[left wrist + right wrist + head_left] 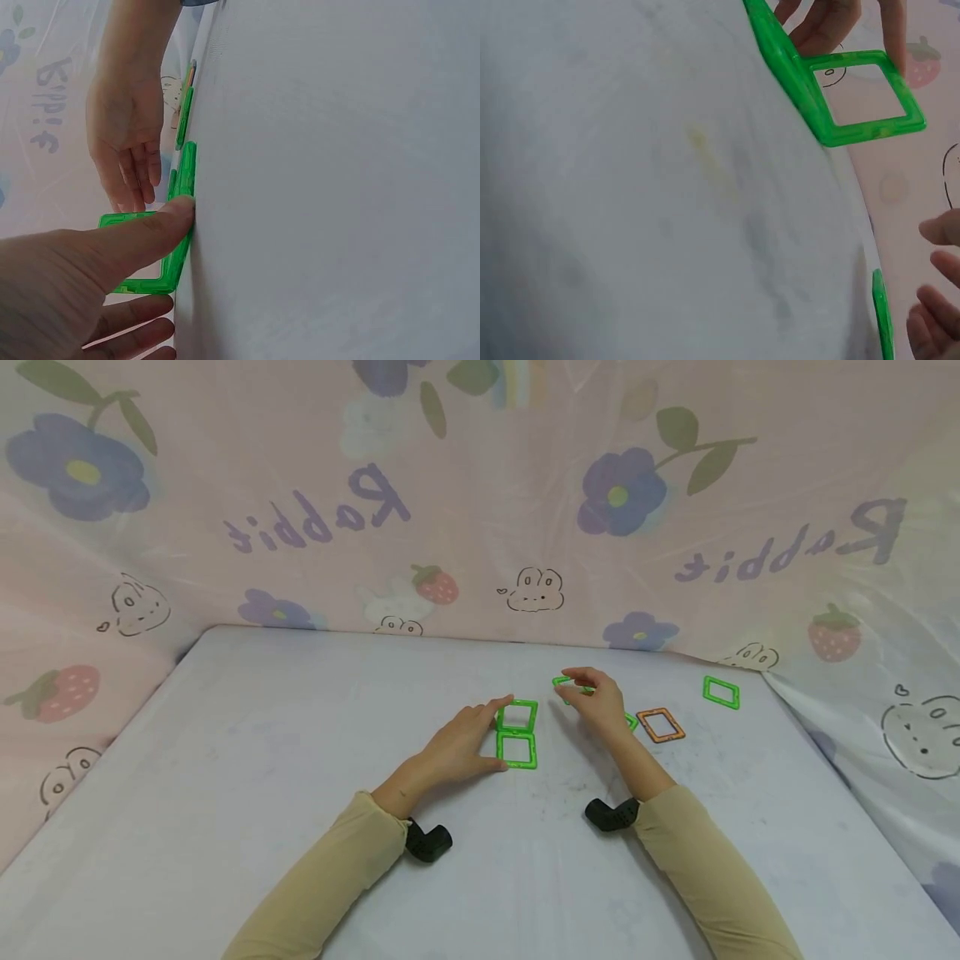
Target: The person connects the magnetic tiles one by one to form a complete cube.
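Observation:
My left hand (461, 745) spans two joined green square magnetic tiles, thumb at the near edge and a fingertip at the far one. One of them, a flat tile (535, 752), lies on the table; the other, an upright tile (915, 112), stands up from its far edge. To the right, my right hand (596, 697) hovers with thumb and fingers spread above another green square tile (558, 682), which it partly covers. In the right wrist view its fingertips (937, 262) are apart from that tile (883, 315) and hold nothing.
Right of the right hand lies an orange square tile (661, 725), beside a green tile (632, 722) half hidden by the wrist. A further green tile (722, 692) lies near the table's right side. Patterned cloth (465, 527) hangs behind the white table (300, 735).

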`<state>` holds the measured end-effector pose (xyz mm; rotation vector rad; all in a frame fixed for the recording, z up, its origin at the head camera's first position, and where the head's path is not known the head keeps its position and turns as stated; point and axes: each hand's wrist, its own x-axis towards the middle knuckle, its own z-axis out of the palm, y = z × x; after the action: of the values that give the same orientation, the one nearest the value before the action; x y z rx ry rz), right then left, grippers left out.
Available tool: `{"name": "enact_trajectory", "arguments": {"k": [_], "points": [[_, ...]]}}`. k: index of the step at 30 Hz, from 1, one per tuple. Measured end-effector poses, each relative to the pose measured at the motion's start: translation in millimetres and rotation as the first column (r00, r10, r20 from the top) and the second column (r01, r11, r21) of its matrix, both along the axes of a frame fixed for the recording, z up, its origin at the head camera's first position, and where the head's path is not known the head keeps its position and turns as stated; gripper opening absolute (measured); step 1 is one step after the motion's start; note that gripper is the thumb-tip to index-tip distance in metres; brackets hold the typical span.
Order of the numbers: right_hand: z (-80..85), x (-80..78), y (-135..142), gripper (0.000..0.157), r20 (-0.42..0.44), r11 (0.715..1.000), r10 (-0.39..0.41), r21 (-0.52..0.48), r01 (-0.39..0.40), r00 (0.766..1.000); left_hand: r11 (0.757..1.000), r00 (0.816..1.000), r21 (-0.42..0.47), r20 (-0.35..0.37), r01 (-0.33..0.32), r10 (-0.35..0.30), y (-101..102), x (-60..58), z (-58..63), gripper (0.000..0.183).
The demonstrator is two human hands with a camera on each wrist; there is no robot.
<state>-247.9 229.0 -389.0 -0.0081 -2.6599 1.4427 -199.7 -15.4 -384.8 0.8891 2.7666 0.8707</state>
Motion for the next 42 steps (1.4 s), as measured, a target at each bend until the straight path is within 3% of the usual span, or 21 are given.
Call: {"name": "enact_trajectory", "arguments": {"k": [5, 11, 25, 42], "points": [[2.3, -4.3, -2.1, 0.050, 0.003, 0.992, -0.055, 0.116, 0.054, 0.998, 1.000, 1.000, -0.013, -0.005, -0.002, 0.002, 0.2, 1.1, 1.9, 0.094], [4.2, -6.7, -2.4, 0.063, 0.054, 0.980, -0.070, 0.190, 0.059, 0.996, 1.000, 1.000, -0.022, -0.008, 0.000, 0.000, 0.6, 1.5, 0.9, 0.094], [1.9, -13.1, -1.4, 0.068, 0.148, 0.946, -0.118, 0.319, 0.065, 0.982, 1.000, 1.000, -0.028, -0.008, 0.000, 0.000, 1.0, 0.4, -0.5, 0.095], [4.3, -11.1, -2.9, 0.065, 0.169, 0.957, -0.052, 0.290, 0.001, 0.984, 1.000, 1.000, -0.021, -0.004, -0.001, 0.001, 0.6, -0.3, -1.1, 0.094]]}}
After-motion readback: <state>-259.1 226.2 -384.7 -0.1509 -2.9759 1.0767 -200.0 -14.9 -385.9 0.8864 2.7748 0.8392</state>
